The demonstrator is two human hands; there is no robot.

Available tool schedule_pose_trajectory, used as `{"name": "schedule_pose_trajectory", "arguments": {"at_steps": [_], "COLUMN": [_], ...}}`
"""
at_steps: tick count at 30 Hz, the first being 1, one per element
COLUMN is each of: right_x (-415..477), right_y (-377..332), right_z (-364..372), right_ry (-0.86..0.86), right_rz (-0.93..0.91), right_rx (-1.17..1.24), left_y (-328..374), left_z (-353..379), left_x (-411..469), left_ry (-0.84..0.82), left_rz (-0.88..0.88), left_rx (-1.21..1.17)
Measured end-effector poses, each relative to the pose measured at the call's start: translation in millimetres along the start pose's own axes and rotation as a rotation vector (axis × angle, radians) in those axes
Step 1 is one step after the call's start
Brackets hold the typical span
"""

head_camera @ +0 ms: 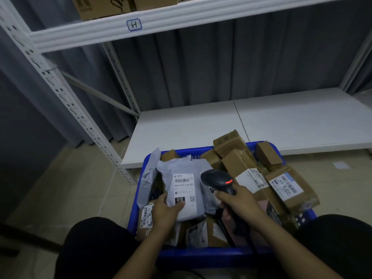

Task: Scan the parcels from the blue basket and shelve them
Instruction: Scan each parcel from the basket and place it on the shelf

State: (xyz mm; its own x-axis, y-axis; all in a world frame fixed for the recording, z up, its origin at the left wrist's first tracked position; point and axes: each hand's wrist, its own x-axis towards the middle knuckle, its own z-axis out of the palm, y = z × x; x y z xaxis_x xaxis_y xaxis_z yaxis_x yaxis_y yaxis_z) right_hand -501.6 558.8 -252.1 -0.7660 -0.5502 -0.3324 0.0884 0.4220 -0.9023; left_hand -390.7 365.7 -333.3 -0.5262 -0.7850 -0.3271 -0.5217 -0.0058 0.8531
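Observation:
A blue basket (201, 253) full of parcels sits on the floor between my knees. My left hand (166, 211) grips the lower edge of a grey mailer bag (181, 168) whose white barcode label reads 010. My right hand (239, 205) holds a black barcode scanner (217, 179) by its handle; its head points at the label and a red light glows on top. Several brown cardboard boxes (239, 164) with labels fill the basket's right side.
A white lower shelf (281, 121) lies just beyond the basket. Above it runs a white shelf beam tagged 6-1 (134, 24), with cardboard boxes (100, 7) on top. A perforated upright (60, 91) slants down at left. Tiled floor (66, 188) spreads left of the basket.

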Motion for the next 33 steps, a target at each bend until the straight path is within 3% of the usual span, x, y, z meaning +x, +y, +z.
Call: {"name": "schedule_pose_trajectory", "arguments": {"at_steps": [4, 9, 15, 23, 33], "right_x": [-7.6, -21.2, -37.1, -44.7, -51.2], "right_y": [-20.1, -48.6, -66.2, -73.9, -89.0], "right_z": [-12.4, -20.4, -17.3, -13.1, -22.8], "right_ry": [0.037, -0.01, -0.058, -0.091, 0.021], "right_rz": [-0.072, -0.098, -0.135, -0.135, -0.241], "right_rx": [-0.096, -0.088, -0.182, -0.134, -0.018], "left_y": [14.8, 31.6, 33.0, 34.6, 77.3], "left_z": [-15.4, -28.6, -34.2, -40.7, -54.5], "left_x": [-1.2, 11.7, 13.9, 8.2, -14.6], "left_ry": [0.081, 0.17, 0.154, 0.137, 0.099], "left_rz": [0.11, 0.127, 0.146, 0.13, 0.254], "left_rx": [-0.025, -0.064, -0.085, -0.117, -0.175]}}
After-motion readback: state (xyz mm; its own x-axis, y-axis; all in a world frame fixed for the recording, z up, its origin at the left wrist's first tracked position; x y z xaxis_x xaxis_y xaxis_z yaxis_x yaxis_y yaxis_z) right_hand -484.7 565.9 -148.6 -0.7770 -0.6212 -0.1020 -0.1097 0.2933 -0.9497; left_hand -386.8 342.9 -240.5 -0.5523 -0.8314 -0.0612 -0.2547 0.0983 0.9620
